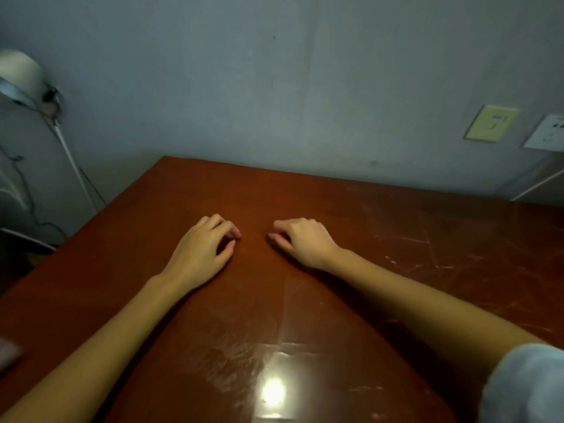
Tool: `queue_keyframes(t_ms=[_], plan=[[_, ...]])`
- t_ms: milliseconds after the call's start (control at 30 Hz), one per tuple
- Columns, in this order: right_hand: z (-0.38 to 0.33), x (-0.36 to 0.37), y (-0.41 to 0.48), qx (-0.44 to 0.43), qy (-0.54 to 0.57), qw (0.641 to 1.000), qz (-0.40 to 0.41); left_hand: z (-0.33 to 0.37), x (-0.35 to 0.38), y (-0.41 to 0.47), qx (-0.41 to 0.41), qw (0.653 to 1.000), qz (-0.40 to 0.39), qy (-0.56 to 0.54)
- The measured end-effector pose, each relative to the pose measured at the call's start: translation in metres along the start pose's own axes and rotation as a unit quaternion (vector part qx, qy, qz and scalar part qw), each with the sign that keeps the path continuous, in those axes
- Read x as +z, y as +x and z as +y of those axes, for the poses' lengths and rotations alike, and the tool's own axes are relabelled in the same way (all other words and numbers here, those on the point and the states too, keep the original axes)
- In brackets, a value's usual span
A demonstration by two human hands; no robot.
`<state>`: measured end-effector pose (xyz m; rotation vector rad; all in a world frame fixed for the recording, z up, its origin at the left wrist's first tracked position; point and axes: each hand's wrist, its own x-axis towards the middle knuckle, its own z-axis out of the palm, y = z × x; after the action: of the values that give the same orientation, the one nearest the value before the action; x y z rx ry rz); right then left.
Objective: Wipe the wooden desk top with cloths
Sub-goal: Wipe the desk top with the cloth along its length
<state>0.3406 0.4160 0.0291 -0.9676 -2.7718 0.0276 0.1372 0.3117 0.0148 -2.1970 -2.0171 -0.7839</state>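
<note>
Pale fuzzy fabric [525,386] | left hand [203,248], right hand [302,241] on desk [396,239] | fingers [224,228] loosely curled, empty

L hand [203,250] on desk [396,239] | R hand [305,242] beside, apart | wall [274,87] behind

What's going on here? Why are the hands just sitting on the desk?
A person rests both hands on the desk: the left hand and the right hand lie side by side, apart. Both are loosely curled and hold nothing. No cloth is in either hand, so wiping seems not yet begun. The desk's right side shows scratches.
</note>
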Motion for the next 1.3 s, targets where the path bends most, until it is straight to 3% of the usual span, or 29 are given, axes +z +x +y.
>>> queue_keyframes(t_ms=[133, 333, 500, 600, 700, 833, 900, 1000, 1133, 1300], plan=[[0.013, -0.011, -0.043, -0.039, 0.037, 0.998, -0.019, 0.002, -0.017, -0.017, -0.003, 0.999, -0.031, 0.026], [0.069, -0.017, -0.06, 0.099, -0.006, 0.995, 0.002, 0.017, -0.046, -0.098, -0.043, 0.997, -0.042, 0.052], [0.046, -0.005, -0.028, 0.152, -0.026, 0.987, 0.042, 0.032, -0.056, -0.148, -0.11, 0.992, 0.031, 0.045], [-0.002, 0.005, -0.011, 0.112, -0.015, 0.993, 0.045, 0.04, -0.05, -0.16, -0.117, 0.99, 0.054, 0.055], [-0.054, 0.01, -0.017, -0.008, 0.014, 1.0, 0.02, 0.041, -0.047, -0.163, -0.119, 0.988, 0.068, 0.065], [-0.059, 0.0, -0.057, -0.109, 0.035, 0.993, -0.018, 0.039, -0.046, -0.165, -0.126, 0.987, 0.078, 0.064], [-0.034, -0.007, -0.071, -0.093, 0.015, 0.995, -0.026, 0.039, -0.044, -0.164, -0.123, 0.986, 0.083, 0.071], [0.004, -0.014, -0.066, 0.008, 0.019, 1.0, -0.022, 0.039, -0.043, -0.164, -0.119, 0.986, 0.082, 0.084], [0.005, -0.004, -0.03, 0.085, -0.01, 0.996, 0.023, 0.039, -0.043, -0.164, -0.109, 0.986, 0.089, 0.086], [-0.058, 0.006, -0.019, 0.026, 0.015, 0.999, 0.032, 0.039, -0.044, -0.166, -0.104, 0.987, 0.09, 0.084]])
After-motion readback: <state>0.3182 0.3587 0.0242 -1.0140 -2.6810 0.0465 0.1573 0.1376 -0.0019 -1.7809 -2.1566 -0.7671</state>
